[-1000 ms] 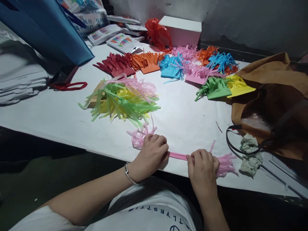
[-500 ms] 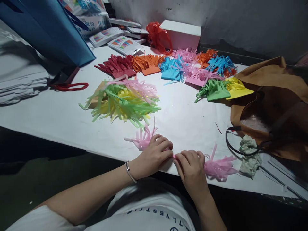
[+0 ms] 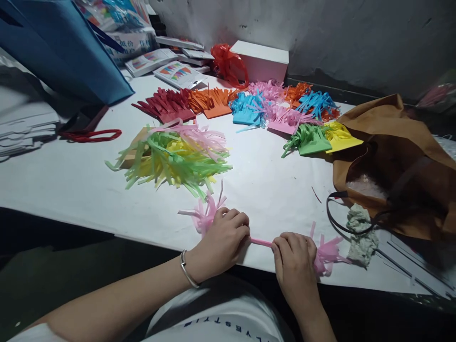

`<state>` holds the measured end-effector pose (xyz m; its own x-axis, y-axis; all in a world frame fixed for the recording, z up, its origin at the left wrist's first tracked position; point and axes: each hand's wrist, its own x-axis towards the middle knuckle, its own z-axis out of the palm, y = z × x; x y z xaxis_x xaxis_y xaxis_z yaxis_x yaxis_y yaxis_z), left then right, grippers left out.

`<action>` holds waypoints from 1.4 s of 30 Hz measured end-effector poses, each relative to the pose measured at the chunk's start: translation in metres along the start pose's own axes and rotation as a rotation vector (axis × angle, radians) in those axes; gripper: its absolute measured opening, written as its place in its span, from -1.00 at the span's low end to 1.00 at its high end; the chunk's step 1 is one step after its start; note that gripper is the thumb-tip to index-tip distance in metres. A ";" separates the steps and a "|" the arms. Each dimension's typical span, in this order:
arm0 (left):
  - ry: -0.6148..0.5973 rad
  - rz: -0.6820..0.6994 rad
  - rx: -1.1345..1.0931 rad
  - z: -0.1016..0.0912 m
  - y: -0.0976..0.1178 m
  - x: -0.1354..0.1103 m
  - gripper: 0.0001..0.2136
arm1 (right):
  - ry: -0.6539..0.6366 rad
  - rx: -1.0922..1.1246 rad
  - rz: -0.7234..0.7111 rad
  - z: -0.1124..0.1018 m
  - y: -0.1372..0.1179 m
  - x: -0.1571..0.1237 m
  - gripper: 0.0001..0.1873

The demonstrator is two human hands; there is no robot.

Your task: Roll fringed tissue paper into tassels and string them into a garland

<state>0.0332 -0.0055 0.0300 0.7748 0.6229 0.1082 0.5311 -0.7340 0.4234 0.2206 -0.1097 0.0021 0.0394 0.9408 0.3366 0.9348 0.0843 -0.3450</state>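
Close to the table's front edge lies a pink tissue paper tassel (image 3: 261, 242), its middle twisted into a thin rod and both fringed ends fanned out. My left hand (image 3: 228, 232) is closed over it just inside the left fringe. My right hand (image 3: 294, 254) is closed over the other side, beside the right fringe. A short stretch of the twisted middle shows between my hands. The fingers press down on the paper, and the fingertips are partly hidden. Beyond my left hand sits a loose heap of green, yellow and pink fringed tissue (image 3: 174, 156).
Fringed bundles in red (image 3: 171, 107), orange, blue, pink, green and yellow (image 3: 344, 137) line the back. A brown bag (image 3: 402, 190) and crumpled pale paper (image 3: 361, 237) are at right. A blue bag (image 3: 64, 52) stands left; a white box (image 3: 261, 59) is by the wall.
My hands have moved apart along the pink tassel, so more of its twisted middle shows between them. The whole view has shifted slightly.
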 end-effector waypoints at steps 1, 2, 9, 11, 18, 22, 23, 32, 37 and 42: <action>-0.017 -0.027 0.043 0.000 0.003 0.002 -0.84 | -0.012 -0.020 0.028 0.000 -0.001 0.001 -0.86; -0.029 -0.050 0.085 0.001 0.005 0.004 -0.85 | -0.018 -0.035 0.058 0.001 -0.003 0.003 -0.85; -0.019 0.233 0.208 0.006 0.003 0.007 -0.91 | 0.015 0.042 -0.019 0.005 -0.006 0.006 -0.82; -0.010 0.334 0.269 0.009 0.003 0.007 -0.89 | 0.022 0.043 -0.087 0.005 -0.008 0.006 -0.79; 0.049 0.334 0.234 0.022 0.001 0.022 -0.84 | 0.107 -0.050 -0.167 0.017 -0.012 0.007 -0.81; -0.093 0.062 -0.224 0.010 0.004 0.021 -0.80 | 0.233 -0.082 -0.247 0.014 -0.007 0.007 -0.73; -0.155 0.008 -0.379 0.004 0.006 0.020 -0.78 | 0.273 -0.074 -0.285 0.008 -0.006 0.007 -0.72; -0.415 -0.300 -1.187 -0.017 0.038 0.036 -0.52 | 0.605 0.133 -0.288 -0.044 -0.015 0.016 -0.79; -0.183 -0.141 -0.956 -0.007 0.048 0.046 -0.54 | 0.627 0.458 -0.062 -0.024 -0.006 0.007 -0.83; -0.188 0.060 -0.708 -0.003 0.049 0.061 -0.65 | 0.730 0.383 -0.053 -0.012 0.010 0.002 -0.80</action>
<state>0.1047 -0.0026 0.0603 0.8752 0.4833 0.0203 0.1861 -0.3750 0.9082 0.2341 -0.1111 0.0098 0.3414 0.4932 0.8001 0.7622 0.3528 -0.5427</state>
